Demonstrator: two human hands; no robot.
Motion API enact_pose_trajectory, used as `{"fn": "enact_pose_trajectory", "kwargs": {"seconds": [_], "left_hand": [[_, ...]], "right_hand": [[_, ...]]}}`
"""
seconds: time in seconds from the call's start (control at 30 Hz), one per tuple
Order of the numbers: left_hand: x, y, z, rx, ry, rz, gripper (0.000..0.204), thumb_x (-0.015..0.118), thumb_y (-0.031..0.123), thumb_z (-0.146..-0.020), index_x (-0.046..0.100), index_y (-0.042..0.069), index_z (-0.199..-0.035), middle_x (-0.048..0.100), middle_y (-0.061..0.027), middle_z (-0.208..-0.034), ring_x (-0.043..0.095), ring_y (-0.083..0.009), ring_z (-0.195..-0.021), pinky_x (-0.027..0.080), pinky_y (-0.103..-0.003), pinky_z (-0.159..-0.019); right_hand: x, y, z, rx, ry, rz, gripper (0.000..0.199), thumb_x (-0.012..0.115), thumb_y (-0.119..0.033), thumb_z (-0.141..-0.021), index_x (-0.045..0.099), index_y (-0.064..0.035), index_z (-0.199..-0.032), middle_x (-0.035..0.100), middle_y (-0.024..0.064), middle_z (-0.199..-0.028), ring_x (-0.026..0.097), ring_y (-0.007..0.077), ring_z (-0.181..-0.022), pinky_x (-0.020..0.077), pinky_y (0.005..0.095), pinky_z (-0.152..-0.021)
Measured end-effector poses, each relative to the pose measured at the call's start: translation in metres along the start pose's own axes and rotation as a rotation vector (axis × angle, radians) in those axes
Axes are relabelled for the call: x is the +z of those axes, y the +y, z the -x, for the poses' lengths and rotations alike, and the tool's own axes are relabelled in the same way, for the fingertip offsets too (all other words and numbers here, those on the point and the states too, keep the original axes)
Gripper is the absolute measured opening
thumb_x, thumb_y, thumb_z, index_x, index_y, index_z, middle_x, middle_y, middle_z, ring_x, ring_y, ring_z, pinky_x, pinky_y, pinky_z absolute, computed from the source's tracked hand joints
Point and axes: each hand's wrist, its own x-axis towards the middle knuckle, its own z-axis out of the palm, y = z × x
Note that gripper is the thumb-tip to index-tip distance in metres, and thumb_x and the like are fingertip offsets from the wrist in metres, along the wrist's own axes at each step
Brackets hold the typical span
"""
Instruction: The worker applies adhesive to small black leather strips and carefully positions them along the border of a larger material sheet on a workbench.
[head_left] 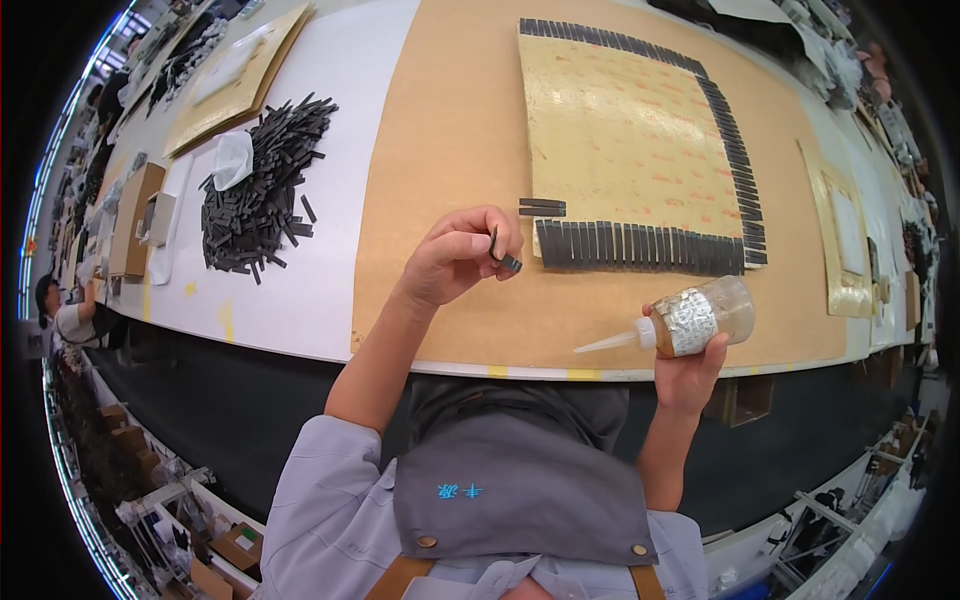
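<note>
My left hand [462,256] pinches a small black strip [510,263] between thumb and fingers, just left of the yellowish board's near corner. In my right hand [690,372] lies a clear squeeze bottle [735,308] with a silvery label and a long white nozzle [605,343], tilted so that the nozzle points left. The board [620,130], with faint reddish marks, has black strips [640,247] set side by side along its far, right and near edges. A pair of strips [542,207] sits at the lower part of its left edge.
A heap of loose black strips [265,190] lies to the left, with a crumpled white piece [233,160] on it. Brown paper [440,120] covers the table's middle. Farther left are another board [240,75] and cardboard boxes [135,220]. A person [75,315] is at the far left.
</note>
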Motion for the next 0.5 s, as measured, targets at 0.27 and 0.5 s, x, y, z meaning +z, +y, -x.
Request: {"fn": "enact_pose_trajectory", "kwargs": {"seconds": [0.27,0.5], "left_hand": [[0.01,-0.037,0.017,-0.034,-0.123,0.259,0.017,0.049,0.019,-0.081,0.047,0.006,-0.071,0.04,-0.0042,-0.067,0.036,-0.0112,-0.053,0.035,-0.028,-0.054],[0.018,-0.048,0.027,-0.091,-0.131,0.289,0.018,0.049,0.019,-0.081,0.047,0.006,-0.07,0.041,-0.0047,-0.066,0.037,-0.0116,-0.053,0.034,-0.029,-0.055]], "right_hand": [[0.016,0.006,-0.006,-0.026,0.022,-0.015,0.068,0.055,-0.052,-0.082,0.037,-0.0063,-0.129,0.052,0.0075,-0.118,0.054,0.0275,-0.106,0.0425,0.05,-0.093],[0.022,0.013,-0.007,-0.017,-0.037,0.048,0.072,0.057,-0.055,-0.08,0.039,-0.0046,-0.127,0.053,0.0086,-0.115,0.055,0.0292,-0.105,0.0429,0.0488,-0.094]]}}
